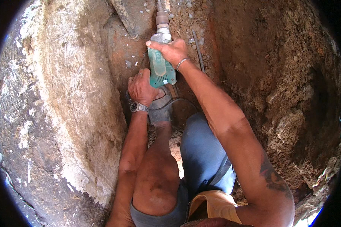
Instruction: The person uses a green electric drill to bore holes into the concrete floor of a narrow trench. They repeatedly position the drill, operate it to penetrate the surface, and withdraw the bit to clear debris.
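A green and grey power drill (158, 65) points away from me toward the far edge, its brown metal chuck (162, 20) carrying a bit (160, 5) that runs out of view. My right hand (172, 52) is wrapped over the front of the drill's body, thumb lying across the top. Lower down, my left hand (141, 87), with a watch at the wrist, is closed at the rear end of the drill; part of its grip is hidden beneath the body.
A rough, pale-crusted wall (75, 94) rises close on the left, and a brown earth bank (269, 75) on the right. A pipe-like bar (124, 18) lies at upper left, a thin rod (198, 51) right of the drill. A dark cable (183, 100) loops near my foot.
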The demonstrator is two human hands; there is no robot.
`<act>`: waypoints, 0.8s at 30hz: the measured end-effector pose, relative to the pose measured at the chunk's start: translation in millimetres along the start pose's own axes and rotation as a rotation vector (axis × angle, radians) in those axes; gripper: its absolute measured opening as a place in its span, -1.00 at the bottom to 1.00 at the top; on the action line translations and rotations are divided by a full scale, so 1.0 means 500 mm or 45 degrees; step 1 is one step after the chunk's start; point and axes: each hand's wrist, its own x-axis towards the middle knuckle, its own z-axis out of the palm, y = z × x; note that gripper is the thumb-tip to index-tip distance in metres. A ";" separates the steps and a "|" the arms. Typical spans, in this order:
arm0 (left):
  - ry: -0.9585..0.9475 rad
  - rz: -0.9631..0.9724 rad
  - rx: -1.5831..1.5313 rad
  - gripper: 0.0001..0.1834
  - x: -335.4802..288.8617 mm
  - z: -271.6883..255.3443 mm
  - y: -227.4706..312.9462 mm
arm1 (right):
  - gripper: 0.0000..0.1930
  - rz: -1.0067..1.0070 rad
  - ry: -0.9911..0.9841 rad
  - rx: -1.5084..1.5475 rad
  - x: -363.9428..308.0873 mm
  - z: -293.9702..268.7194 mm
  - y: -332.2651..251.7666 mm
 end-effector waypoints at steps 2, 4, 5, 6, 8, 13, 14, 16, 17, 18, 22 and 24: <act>0.005 0.007 -0.008 -0.48 0.002 -0.002 0.001 | -0.37 0.018 0.026 -0.041 0.003 0.001 -0.006; -0.025 0.007 -0.041 -0.52 -0.006 -0.009 0.000 | -0.36 0.033 0.029 -0.048 -0.013 -0.004 -0.022; -0.038 -0.010 -0.042 -0.52 -0.009 -0.011 -0.003 | -0.36 0.042 0.024 -0.052 -0.024 -0.004 -0.029; -0.052 -0.030 -0.044 -0.51 -0.011 -0.011 -0.006 | -0.36 0.046 0.024 0.004 -0.027 -0.001 -0.024; 0.011 -0.007 -0.074 -0.49 -0.008 -0.012 -0.011 | -0.35 0.028 0.005 0.124 -0.021 0.009 -0.015; 0.085 0.019 -0.120 -0.34 -0.025 -0.016 -0.014 | -0.29 0.107 0.026 -0.046 -0.052 0.005 -0.048; 0.092 0.020 -0.138 -0.31 -0.032 -0.012 -0.012 | -0.26 0.128 0.029 -0.094 -0.048 0.004 -0.040; 0.112 0.020 -0.161 -0.25 -0.041 -0.005 -0.014 | -0.27 0.080 0.059 -0.196 -0.049 0.003 -0.034; 0.160 0.028 -0.173 -0.22 -0.043 -0.002 -0.011 | -0.28 0.031 0.082 -0.195 -0.049 -0.001 -0.029; 0.207 0.039 -0.184 -0.19 -0.042 0.001 -0.011 | -0.29 0.029 0.085 -0.181 -0.031 -0.001 -0.014; 0.247 0.029 -0.232 -0.23 -0.043 -0.002 -0.009 | -0.17 0.039 0.007 -0.141 -0.015 0.003 -0.020; 0.291 0.029 -0.245 -0.28 -0.051 -0.003 -0.012 | -0.19 -0.012 0.011 -0.118 -0.027 0.009 -0.028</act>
